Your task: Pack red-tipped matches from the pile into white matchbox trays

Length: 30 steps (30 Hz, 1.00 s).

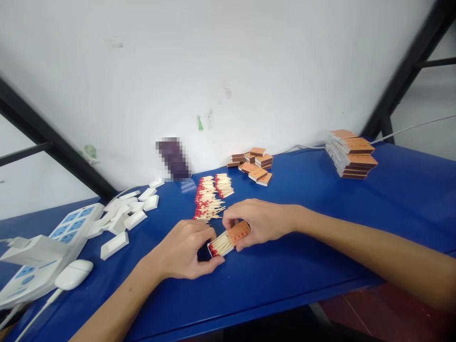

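Between my hands is a matchbox, partly slid open. My left hand (188, 249) grips the white inner tray (231, 253) at its left end, thumb and fingers on opposite sides. Red-tipped matches (221, 244) fill that tray, heads toward the left. In the fingers of my right hand (261, 223) is the orange sleeve (239, 232), which covers the tray's right end. Just beyond my hands lie loose matches (208, 199) in a long pile, with a smaller bunch of matches (223, 185) beside it.
White empty trays (135, 219) are scattered at left, near a power strip (67, 237) and a white cabled case (74, 274). Closed matchboxes (258, 175) sit by the wall. Stacked matchboxes (351, 154) stand far right. A pixelated dark object (174, 158) leans on the wall.
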Motion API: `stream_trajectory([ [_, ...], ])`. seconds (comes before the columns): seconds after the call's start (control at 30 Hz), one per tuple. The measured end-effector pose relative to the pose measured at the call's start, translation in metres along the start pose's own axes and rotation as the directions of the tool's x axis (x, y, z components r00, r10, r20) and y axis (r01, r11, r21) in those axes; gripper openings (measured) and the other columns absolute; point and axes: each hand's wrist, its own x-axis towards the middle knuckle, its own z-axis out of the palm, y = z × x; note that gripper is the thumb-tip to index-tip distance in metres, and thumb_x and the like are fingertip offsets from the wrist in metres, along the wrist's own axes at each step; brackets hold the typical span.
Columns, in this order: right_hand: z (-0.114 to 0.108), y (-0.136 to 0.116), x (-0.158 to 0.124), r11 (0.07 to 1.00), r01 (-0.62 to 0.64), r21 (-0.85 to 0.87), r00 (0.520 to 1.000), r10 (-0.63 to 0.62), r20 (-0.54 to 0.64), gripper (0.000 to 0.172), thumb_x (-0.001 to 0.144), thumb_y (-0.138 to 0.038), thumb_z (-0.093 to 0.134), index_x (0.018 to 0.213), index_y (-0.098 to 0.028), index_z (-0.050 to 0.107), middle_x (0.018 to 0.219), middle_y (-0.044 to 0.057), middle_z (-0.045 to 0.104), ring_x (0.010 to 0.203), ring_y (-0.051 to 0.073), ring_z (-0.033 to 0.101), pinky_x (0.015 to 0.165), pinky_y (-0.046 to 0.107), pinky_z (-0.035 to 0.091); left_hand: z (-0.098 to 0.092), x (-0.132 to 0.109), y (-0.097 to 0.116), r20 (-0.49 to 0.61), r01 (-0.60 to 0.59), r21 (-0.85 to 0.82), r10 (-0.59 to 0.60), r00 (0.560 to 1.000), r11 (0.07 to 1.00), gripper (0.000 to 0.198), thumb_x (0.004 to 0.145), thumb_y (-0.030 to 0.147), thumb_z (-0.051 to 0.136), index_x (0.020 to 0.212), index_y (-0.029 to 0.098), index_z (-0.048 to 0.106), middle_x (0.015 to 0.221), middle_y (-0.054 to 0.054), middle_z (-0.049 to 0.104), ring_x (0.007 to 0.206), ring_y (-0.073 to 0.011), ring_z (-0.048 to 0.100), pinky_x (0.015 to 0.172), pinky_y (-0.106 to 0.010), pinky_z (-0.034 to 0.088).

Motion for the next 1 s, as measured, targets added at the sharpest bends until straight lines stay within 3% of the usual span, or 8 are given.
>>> stream_trajectory([
  [0.17,0.0,-0.001,0.0,1.0,-0.006,0.001,1.0,0.006,0.004,0.025,0.077,-0.031,0.074,0.091,-0.02,0.057,0.086,-0.002,0.061,0.076,0.014,0.053,0.066,0.025,0.033,-0.002,-0.002,0.001,-0.011,0.019,-0.014,-0.019,1.0,1.0,0.026,0.082,0.041,0.062,0.075,0.017,0.057,0.064,0.0,0.057,0.056,-0.0149,0.052,0.055,-0.028,0.036],
  [0.37,0.007,-0.001,0.003,0.997,0.031,0.066,0.999,-0.029,-0.022,0.027,0.076,-0.031,0.077,0.092,-0.019,0.059,0.088,-0.002,0.062,0.078,0.014,0.054,0.068,0.025,0.038,0.001,0.003,-0.001,-0.04,0.019,0.006,-0.018,0.999,1.0,0.046,0.088,0.063,0.057,0.083,0.017,0.062,0.067,-0.001,0.062,0.058,-0.015,0.056,0.056,-0.026,0.036],
  [0.6,0.029,-0.011,0.006,0.986,0.116,0.116,0.99,-0.105,-0.092,0.025,0.08,-0.033,0.075,0.096,-0.018,0.063,0.092,0.002,0.064,0.084,0.016,0.058,0.076,0.027,0.043,0.013,0.004,-0.004,-0.156,-0.001,-0.022,-0.002,0.988,1.0,0.069,0.069,0.086,0.052,0.066,0.016,0.054,0.055,0.001,0.052,0.051,-0.0127,0.047,0.052,-0.026,0.027],
  [0.83,0.021,-0.013,0.005,0.988,0.09,0.129,0.995,-0.084,-0.05,0.029,0.078,-0.03,0.078,0.101,-0.018,0.065,0.097,0.004,0.066,0.088,0.017,0.06,0.077,0.026,0.045,0.0,0.003,-0.009,-0.079,-0.043,-0.142,0.032,0.996,0.989,0.056,0.073,0.072,0.066,0.07,0.017,0.056,0.06,0.005,0.05,0.055,-0.0105,0.046,0.056,-0.025,0.03],
  [1.0,0.019,-0.014,0.005,0.988,0.079,0.134,0.997,-0.077,-0.022,0.027,0.079,-0.029,0.077,0.1,-0.017,0.067,0.096,0.003,0.067,0.086,0.016,0.061,0.076,0.026,0.045,-0.004,0.003,-0.009,-0.1,-0.054,-0.154,0.039,0.994,0.987,0.049,0.08,0.062,0.066,0.068,0.016,0.057,0.059,0.005,0.051,0.055,-0.0097,0.048,0.063,-0.026,0.033],
])
